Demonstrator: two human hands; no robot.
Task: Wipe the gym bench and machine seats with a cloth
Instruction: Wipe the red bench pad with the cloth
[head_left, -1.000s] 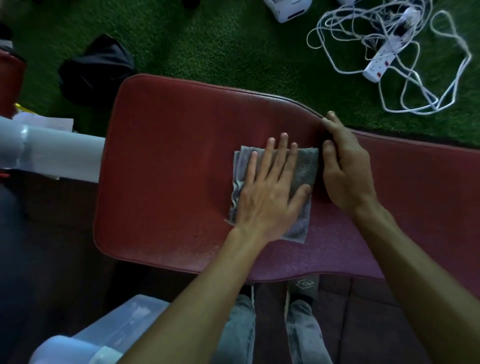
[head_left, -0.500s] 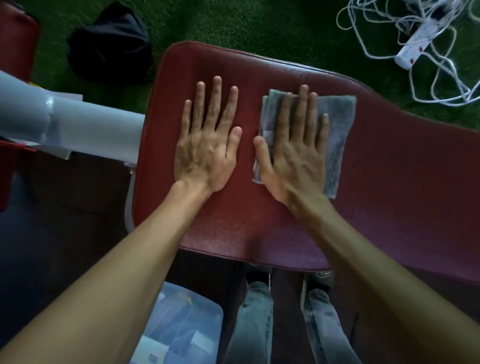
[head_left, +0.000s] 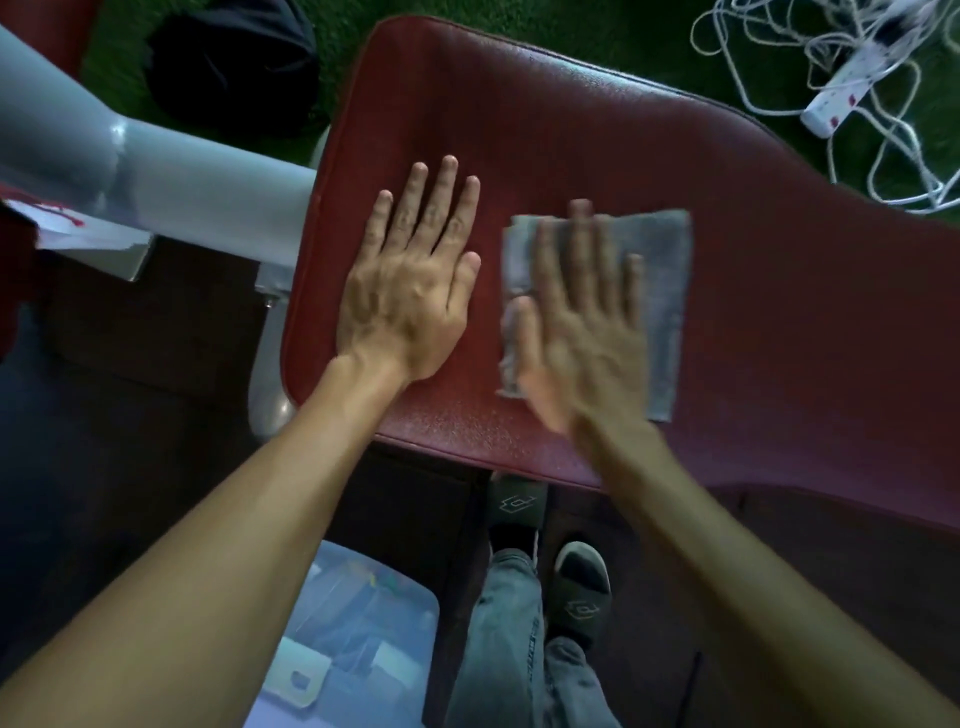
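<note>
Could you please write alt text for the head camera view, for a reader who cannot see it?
Seen from above, the right hand presses a grey rectangular cloth flat on a red padded vinyl bench, while the left hand lies flat on the pad beside it. A tangled white power strip cable lies on green turf beyond.

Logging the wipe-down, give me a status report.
Left hand flat on bench. Right hand flat, pressing cloth. Nothing in the way.
</note>
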